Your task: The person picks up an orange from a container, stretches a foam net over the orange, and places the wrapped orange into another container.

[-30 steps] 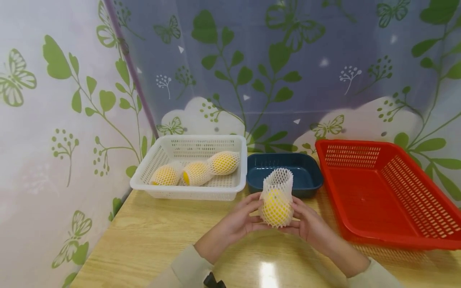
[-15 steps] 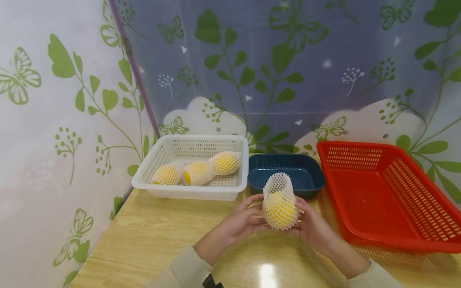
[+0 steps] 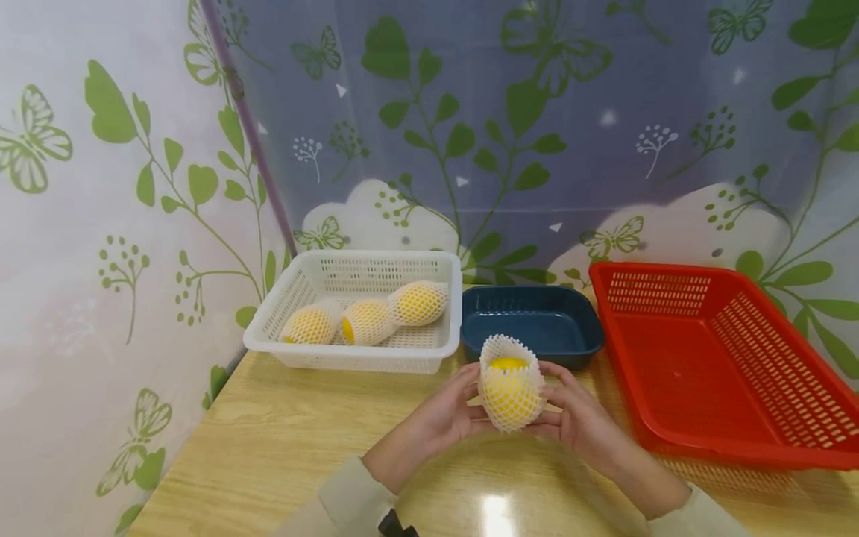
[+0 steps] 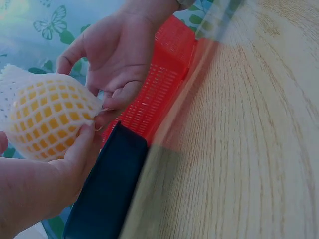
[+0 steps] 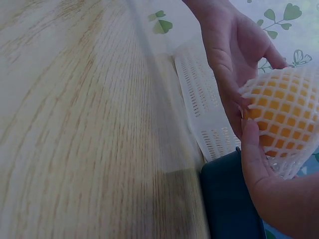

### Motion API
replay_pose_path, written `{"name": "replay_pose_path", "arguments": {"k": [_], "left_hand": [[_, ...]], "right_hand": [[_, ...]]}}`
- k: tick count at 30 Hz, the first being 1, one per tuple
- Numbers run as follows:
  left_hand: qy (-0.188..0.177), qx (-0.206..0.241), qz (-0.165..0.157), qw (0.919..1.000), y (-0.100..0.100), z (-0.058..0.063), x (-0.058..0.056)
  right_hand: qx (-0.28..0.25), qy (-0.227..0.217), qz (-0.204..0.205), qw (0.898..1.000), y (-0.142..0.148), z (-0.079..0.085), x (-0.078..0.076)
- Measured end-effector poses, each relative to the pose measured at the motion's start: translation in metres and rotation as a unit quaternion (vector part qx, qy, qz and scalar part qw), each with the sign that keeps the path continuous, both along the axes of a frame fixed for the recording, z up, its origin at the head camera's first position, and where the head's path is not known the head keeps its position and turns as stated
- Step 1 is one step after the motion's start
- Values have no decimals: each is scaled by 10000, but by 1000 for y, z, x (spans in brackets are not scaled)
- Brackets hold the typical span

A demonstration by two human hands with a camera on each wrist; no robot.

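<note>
Between my two hands, above the table, is a yellow fruit (image 3: pixel 513 395) in a white foam net sleeve (image 3: pixel 493 349). My left hand (image 3: pixel 446 414) holds its left side, fingers bent around it and thumb low. On the other side my right hand (image 3: pixel 580 418) holds it likewise. The sleeve's open end is tilted up toward me, and bare yellow skin shows inside it. In the left wrist view, both thumbs meet at the net's near end on the fruit (image 4: pixel 50 117). The right wrist view shows the netted fruit (image 5: pixel 284 112) too, partly cut by the frame edge.
A white basket (image 3: pixel 362 362) at the left holds 3 more netted yellow fruits (image 3: pixel 419 304). Just behind my hands stands a dark blue tub (image 3: pixel 577 328). To the right is a large red basket (image 3: pixel 678 373). All stand on a wooden table (image 3: pixel 288 440) before a patterned curtain.
My hands have turned the fruit so that the sleeve's open end tips toward me and bare yellow skin shows. The hands have barely shifted. The baskets have stayed in place.
</note>
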State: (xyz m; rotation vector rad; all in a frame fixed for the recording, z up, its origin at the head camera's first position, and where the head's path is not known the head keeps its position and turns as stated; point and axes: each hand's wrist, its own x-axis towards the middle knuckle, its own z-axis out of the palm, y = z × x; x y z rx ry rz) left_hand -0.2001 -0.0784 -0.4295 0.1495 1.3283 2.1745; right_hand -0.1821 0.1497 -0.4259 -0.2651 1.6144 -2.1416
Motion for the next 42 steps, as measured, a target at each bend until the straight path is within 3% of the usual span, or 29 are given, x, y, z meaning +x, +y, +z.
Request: {"name": "replay_pose_path", "arguments": {"k": [7, 21, 28, 35, 42], "left_hand": [[-29, -103, 158, 9998, 0, -1, 1], [271, -231, -58, 9993, -2, -4, 0], [414, -183, -111, 9989, -4, -6, 1], [98, -149, 39, 9998, -3, -6, -1], [19, -13, -45, 10000, -5, -4, -1]], "right_hand": [[-98, -51, -68, 9999, -2, -2, 1], [9, -144, 263, 9995, 1, 2, -1], [-244, -83, 361, 9990, 2, -2, -2], [-190, -46, 352, 9992, 1, -5, -2], [-106, -43, 214, 9997, 1, -3, -1]]}}
